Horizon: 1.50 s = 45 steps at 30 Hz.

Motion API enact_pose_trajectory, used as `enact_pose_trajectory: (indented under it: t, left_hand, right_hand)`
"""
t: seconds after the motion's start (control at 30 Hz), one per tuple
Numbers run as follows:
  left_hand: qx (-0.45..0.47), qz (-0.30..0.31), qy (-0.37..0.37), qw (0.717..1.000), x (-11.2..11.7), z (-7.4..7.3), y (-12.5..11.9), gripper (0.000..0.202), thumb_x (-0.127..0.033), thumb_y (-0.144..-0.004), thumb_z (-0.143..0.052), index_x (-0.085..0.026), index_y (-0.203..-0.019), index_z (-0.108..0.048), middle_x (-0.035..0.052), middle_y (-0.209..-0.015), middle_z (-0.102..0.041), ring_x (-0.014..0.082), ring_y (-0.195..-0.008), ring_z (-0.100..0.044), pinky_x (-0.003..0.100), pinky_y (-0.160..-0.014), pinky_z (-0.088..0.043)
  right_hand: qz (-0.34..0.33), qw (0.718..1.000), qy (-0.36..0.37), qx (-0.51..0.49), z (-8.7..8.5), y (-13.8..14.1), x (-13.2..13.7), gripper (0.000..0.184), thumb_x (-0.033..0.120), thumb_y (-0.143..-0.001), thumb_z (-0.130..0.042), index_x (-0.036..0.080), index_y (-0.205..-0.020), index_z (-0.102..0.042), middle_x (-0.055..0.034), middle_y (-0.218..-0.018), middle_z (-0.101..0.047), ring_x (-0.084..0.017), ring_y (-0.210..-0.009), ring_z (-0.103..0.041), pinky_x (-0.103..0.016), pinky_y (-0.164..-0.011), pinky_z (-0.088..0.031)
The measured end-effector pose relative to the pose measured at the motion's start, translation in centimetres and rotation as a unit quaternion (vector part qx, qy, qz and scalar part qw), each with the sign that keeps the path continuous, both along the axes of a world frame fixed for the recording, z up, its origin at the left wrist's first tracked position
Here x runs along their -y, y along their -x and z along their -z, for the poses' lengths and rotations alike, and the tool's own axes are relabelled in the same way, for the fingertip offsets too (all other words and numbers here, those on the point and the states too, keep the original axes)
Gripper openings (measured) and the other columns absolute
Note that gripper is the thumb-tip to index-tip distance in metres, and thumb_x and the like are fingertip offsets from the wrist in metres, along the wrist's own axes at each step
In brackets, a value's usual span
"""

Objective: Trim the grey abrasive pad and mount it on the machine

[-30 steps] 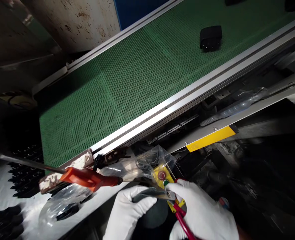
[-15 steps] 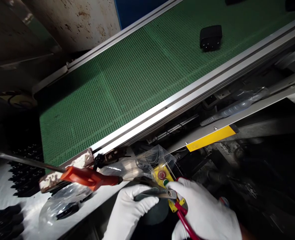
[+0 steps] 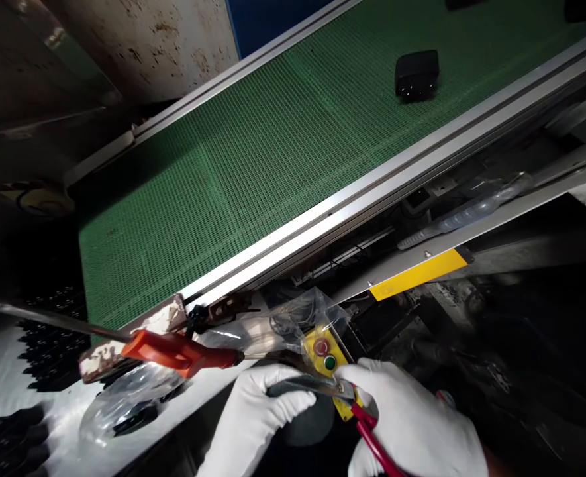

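Observation:
In a white glove, my left hand (image 3: 255,414) is closed, thumb and fingers curled around the grey blade end of a pair of red-handled scissors (image 3: 341,389). Whether a small part lies between those fingers is hidden. My right hand (image 3: 412,414), also gloved, wraps around the red handles, which point down and right. Below the blades is a dark rounded shape (image 3: 310,424) that I cannot make out. Just behind the scissors sits a yellow control box (image 3: 326,350) with a red and a green button, partly covered by clear plastic.
A green conveyor belt (image 3: 213,192) crosses the view, carrying a black block-like part (image 3: 416,74). An orange-handled tool (image 3: 183,351) with a long metal shaft points left near my left hand. Dark spiky parts (image 3: 12,430) and a plastic bag (image 3: 124,397) rest on the metal table (image 3: 69,424).
My right hand has shifted slightly right with the scissors, uncovering more of the green button. My left hand stays nearly in place. The black part on the belt appears slightly farther left.

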<state>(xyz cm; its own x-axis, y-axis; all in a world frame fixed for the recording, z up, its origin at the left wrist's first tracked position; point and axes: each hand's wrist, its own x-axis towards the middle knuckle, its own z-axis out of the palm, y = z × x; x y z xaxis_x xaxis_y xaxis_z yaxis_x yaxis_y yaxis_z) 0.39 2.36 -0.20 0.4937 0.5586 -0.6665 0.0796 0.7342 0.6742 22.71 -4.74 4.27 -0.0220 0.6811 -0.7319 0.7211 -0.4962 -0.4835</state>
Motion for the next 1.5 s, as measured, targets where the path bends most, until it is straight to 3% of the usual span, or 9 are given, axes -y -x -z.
enact_pose_trajectory:
  t: [0.13,0.27,0.43,0.53,0.7,0.87,1.03,1.13,1.5]
  left_hand:
    - [0.019,-0.001,0.013,1.0,-0.3,-0.7,-0.4,0.025,-0.037,-0.066,-0.09,-0.016,-0.068,-0.076,-0.0006,-0.063,-0.067,0.0114,-0.06,-0.052,0.02,-0.058,-0.043]
    - [0.01,0.023,-0.013,1.0,-0.5,-0.3,-0.3,0.025,-0.035,-0.067,-0.089,-0.015,-0.067,-0.074,0.0005,-0.065,-0.067,0.0121,-0.061,-0.051,0.022,-0.058,-0.042]
    - [-0.001,0.016,-0.019,1.0,-0.2,0.4,-0.1,0.025,-0.034,-0.068,-0.089,-0.015,-0.07,-0.074,-0.0002,-0.068,-0.069,0.012,-0.062,-0.054,0.021,-0.058,-0.042]
    - [0.025,-0.005,-0.016,1.0,-0.4,0.2,0.2,0.025,-0.032,-0.067,-0.09,-0.019,-0.08,-0.074,-0.0013,-0.076,-0.072,0.0143,-0.069,-0.061,0.022,-0.065,-0.048]
    - [0.112,0.001,-0.029,0.993,-0.9,0.4,1.2,0.067,-0.042,-0.058,-0.094,-0.025,-0.118,-0.071,0.0049,-0.111,-0.076,0.0292,-0.103,-0.067,0.035,-0.09,-0.053]
    - [0.062,-0.1,0.011,0.993,0.5,1.2,0.5,0.029,-0.036,-0.061,-0.093,-0.024,-0.084,-0.08,-0.0003,-0.079,-0.079,0.0189,-0.073,-0.07,0.026,-0.07,-0.055]
    - [0.033,-0.086,0.01,0.996,1.1,0.5,-0.6,0.019,-0.031,-0.067,-0.09,-0.02,-0.081,-0.082,0.004,-0.075,-0.078,0.0207,-0.071,-0.068,0.028,-0.069,-0.054]
    - [0.031,-0.083,0.008,0.996,1.1,0.3,-0.5,0.02,-0.033,-0.069,-0.088,-0.02,-0.083,-0.082,0.0047,-0.075,-0.077,0.0214,-0.072,-0.068,0.029,-0.07,-0.054]
    - [0.003,-0.061,0.01,0.998,1.0,1.2,-0.3,0.021,-0.036,-0.069,-0.088,-0.018,-0.077,-0.08,0.0047,-0.077,-0.078,0.019,-0.069,-0.065,0.028,-0.068,-0.052]
  right_hand:
    - [-0.016,0.999,-0.037,-0.004,0.0,0.0,-0.4,0.102,0.05,-0.042,-0.095,0.043,-0.135,-0.054,0.0005,-0.13,-0.061,-0.026,-0.102,-0.062,-0.026,-0.06,-0.035]
    - [-0.015,0.999,-0.033,-0.024,-0.4,0.1,-1.3,0.07,0.05,-0.04,-0.096,0.03,-0.1,-0.067,0.0053,-0.099,-0.067,-0.018,-0.079,-0.063,-0.026,-0.052,-0.032]
    - [-0.007,0.999,-0.028,-0.03,-0.7,0.1,-1.8,0.06,0.048,-0.042,-0.096,0.022,-0.069,-0.049,0.0094,-0.078,-0.062,-0.012,-0.064,-0.056,-0.025,-0.047,-0.031]
    - [0.002,0.999,-0.025,-0.025,-0.9,0.0,-1.8,0.059,0.048,-0.04,-0.096,0.023,-0.07,-0.051,0.0091,-0.079,-0.061,-0.013,-0.066,-0.057,-0.025,-0.048,-0.031]
    - [0.027,0.999,-0.022,-0.023,-0.8,0.1,-1.7,0.058,0.046,-0.042,-0.096,0.023,-0.073,-0.053,0.0098,-0.081,-0.063,-0.012,-0.067,-0.058,-0.025,-0.049,-0.031]
    - [0.018,0.999,-0.02,-0.022,-0.3,0.2,-1.4,0.075,0.05,-0.039,-0.096,0.03,-0.105,-0.066,0.0053,-0.096,-0.066,-0.02,-0.085,-0.062,-0.026,-0.057,-0.036]
    - [-0.032,0.997,-0.076,-0.013,0.0,0.3,-1.1,0.099,0.047,-0.046,-0.093,0.037,-0.137,-0.054,-0.0023,-0.124,-0.061,-0.03,-0.112,-0.057,-0.035,-0.087,-0.044]
    - [-0.037,0.994,-0.092,-0.041,0.1,0.5,-1.3,0.089,0.049,-0.053,-0.09,0.034,-0.134,-0.058,-0.0036,-0.122,-0.061,-0.029,-0.113,-0.057,-0.036,-0.095,-0.043]
    - [-0.002,0.998,-0.046,-0.036,-0.5,0.1,-2.3,0.064,0.053,-0.041,-0.096,0.028,-0.092,-0.065,0.0056,-0.092,-0.066,-0.018,-0.078,-0.062,-0.025,-0.055,-0.035]
